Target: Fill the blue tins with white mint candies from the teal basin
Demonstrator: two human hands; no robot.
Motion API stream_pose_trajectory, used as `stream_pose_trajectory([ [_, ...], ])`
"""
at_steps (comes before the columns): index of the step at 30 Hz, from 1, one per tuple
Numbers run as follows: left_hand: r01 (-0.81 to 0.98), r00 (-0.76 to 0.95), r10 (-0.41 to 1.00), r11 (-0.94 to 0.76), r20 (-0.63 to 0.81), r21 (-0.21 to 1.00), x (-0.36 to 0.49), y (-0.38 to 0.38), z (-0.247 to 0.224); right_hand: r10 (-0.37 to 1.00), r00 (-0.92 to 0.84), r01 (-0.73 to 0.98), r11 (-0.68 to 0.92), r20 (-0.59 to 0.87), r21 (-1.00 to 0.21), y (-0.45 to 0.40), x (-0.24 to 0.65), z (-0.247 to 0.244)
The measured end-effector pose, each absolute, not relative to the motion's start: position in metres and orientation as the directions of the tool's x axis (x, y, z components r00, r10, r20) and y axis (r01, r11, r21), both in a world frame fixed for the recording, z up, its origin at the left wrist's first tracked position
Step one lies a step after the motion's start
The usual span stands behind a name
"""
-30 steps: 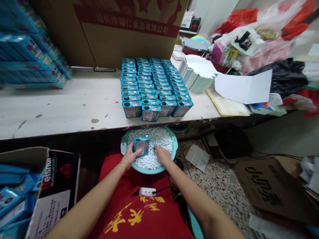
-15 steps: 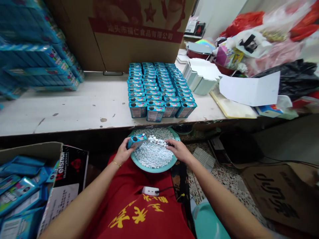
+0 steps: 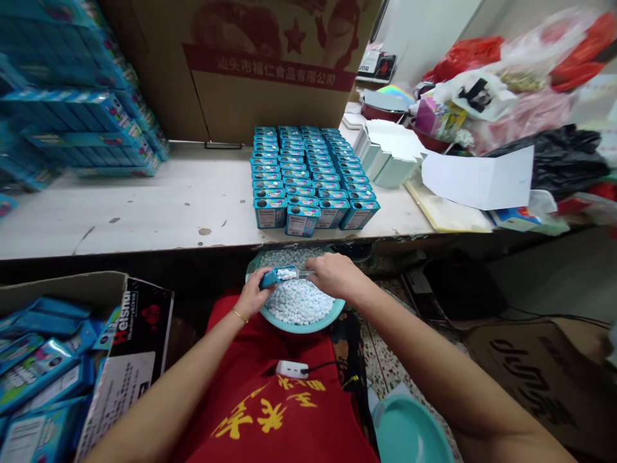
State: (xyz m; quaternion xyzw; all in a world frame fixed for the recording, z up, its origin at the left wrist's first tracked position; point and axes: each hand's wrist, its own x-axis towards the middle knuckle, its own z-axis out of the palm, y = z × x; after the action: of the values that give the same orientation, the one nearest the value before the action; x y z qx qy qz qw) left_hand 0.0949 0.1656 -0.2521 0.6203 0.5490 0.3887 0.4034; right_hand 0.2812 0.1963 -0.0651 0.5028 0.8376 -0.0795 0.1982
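My left hand [image 3: 255, 292] holds a small blue tin [image 3: 272, 278] tilted over the left side of a teal basin [image 3: 305, 328]. White candies [image 3: 287, 273] show at the tin's end. The basin is full of small white candies [image 3: 299, 302]. Closed round a clear scoop [image 3: 305, 274], my right hand [image 3: 328, 273] is over the basin's right half, with the scoop's tip at the tin. Rows of blue tins [image 3: 303, 220] stand upright on the white table just beyond the basin.
Stacked blue packs [image 3: 91, 138] fill the table's left end, by a big cardboard box [image 3: 270, 96]. White folded cartons [image 3: 393, 151] and bags [image 3: 482, 96] lie at right. An open box of blue packets [image 3: 43, 366] is at lower left, a teal tub [image 3: 409, 427] at lower right.
My right hand has moved left and up and now grips the clear scoop against the tin. My left hand has shifted slightly right with the tin, whose end now shows white candies.
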Motion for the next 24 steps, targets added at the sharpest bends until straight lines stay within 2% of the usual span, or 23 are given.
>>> stream_pose_trajectory([
  [5, 0.353, 0.091, 0.996, -0.042, 0.011, 0.935, 0.098, 0.166, -0.252, 0.81, -0.433, 0.864, 0.498, -0.396, 0.073, 0.195, 0.275, -0.064],
  [9, 0.298, 0.102, 0.995, -0.016, -0.016, 0.954, 0.102, 0.166, -0.25, 0.809, -0.426, 0.886, 0.463, -0.406, -0.007, 0.192, 0.286, -0.066],
  [13, 0.243, 0.044, 0.995, 0.072, -0.086, 0.967, 0.1, 0.168, -0.249, 0.847, -0.41, 0.912, 0.392, -0.337, -0.124, 0.187, 0.326, -0.081],
  [15, 0.173, 0.026, 0.988, 0.144, -0.151, 0.974, 0.098, 0.168, -0.251, 0.87, -0.355, 0.935, 0.333, -0.343, -0.124, 0.183, 0.353, -0.102],
  [19, -0.024, 0.024, 0.966, 0.26, -0.259, 0.965, 0.103, 0.168, -0.261, 0.871, -0.199, 0.98, 0.188, -0.45, -0.069, 0.173, 0.375, -0.172],
  [24, -0.228, 0.102, 0.934, 0.357, -0.342, 0.906, 0.128, 0.165, -0.276, 0.889, -0.165, 0.974, 0.079, -0.428, -0.21, 0.17, 0.331, -0.245],
])
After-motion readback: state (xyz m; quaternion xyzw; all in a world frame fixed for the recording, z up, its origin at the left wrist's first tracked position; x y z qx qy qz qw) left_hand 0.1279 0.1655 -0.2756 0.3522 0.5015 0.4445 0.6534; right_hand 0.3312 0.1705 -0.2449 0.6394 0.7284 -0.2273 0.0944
